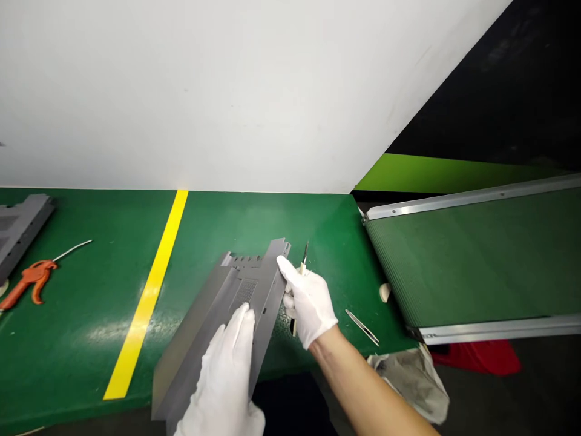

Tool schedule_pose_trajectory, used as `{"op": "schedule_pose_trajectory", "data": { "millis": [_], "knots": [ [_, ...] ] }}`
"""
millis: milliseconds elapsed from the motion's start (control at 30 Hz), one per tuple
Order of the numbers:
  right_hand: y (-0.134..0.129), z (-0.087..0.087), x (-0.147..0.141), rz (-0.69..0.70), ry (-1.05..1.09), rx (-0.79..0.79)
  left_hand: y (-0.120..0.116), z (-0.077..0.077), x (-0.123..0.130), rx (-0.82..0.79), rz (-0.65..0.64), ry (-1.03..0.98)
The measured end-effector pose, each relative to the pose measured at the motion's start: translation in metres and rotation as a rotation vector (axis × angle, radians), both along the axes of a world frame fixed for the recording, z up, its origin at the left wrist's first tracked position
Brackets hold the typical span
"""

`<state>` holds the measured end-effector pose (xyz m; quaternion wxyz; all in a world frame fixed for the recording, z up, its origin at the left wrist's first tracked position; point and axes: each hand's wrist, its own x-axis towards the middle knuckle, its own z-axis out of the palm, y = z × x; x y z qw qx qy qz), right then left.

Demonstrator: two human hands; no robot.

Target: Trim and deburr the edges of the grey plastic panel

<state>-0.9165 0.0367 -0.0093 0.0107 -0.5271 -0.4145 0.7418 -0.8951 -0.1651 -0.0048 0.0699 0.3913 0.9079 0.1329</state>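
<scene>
A grey plastic cover panel [213,315] with a vent grille and notched end lies tilted in front of me, its near part past the table's front edge. My left hand [227,363], white-gloved, rests on it with straight fingers pointing toward the grille. At the panel's right edge, my gloved right hand [311,303] is closed around a slim craft knife [304,259]; the thumb presses on the panel's corner. The blade points away from me, and the handle's end shows below the fingers. Part of the handle is hidden by the glove.
Tweezers [362,327] lie right of my right hand. An orange air blow gun [34,280] and another grey panel [20,233] are left of the yellow tape line [147,297]. A green conveyor belt [481,260] adjoins the green table [318,218]; a white wall [227,91] stands behind.
</scene>
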Motion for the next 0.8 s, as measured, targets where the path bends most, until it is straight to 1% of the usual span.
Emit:
{"op": "schedule_pose_trajectory", "data": {
  "millis": [100,233,367,467,533,600,667,733,800],
  "knots": [
    [0.000,-0.003,0.004,0.027,0.009,0.025,0.006,0.003,0.004,-0.007,0.026,0.005],
    [-0.004,-0.005,0.013,0.113,0.042,0.030,0.014,0.012,0.007,-0.059,0.075,-0.076],
    [-0.008,-0.007,0.023,0.131,0.081,-0.041,0.014,0.010,0.006,-0.019,0.064,-0.120],
    [-0.012,-0.008,0.026,0.152,0.119,-0.076,0.016,0.010,-0.005,0.026,0.078,-0.187],
    [-0.014,-0.005,0.021,0.188,0.174,-0.064,0.025,0.019,-0.019,0.077,0.126,-0.277],
    [-0.014,0.002,0.010,0.228,0.254,-0.014,0.039,0.035,-0.033,0.167,0.205,-0.388],
    [-0.012,0.013,-0.004,0.271,0.345,0.040,0.054,0.054,-0.041,0.285,0.291,-0.487],
    [-0.009,0.025,-0.017,0.322,0.389,0.066,0.061,0.067,-0.041,0.396,0.358,-0.550],
    [-0.007,0.035,-0.024,0.386,0.356,0.120,0.057,0.072,-0.036,0.447,0.416,-0.582]
  ]
}}
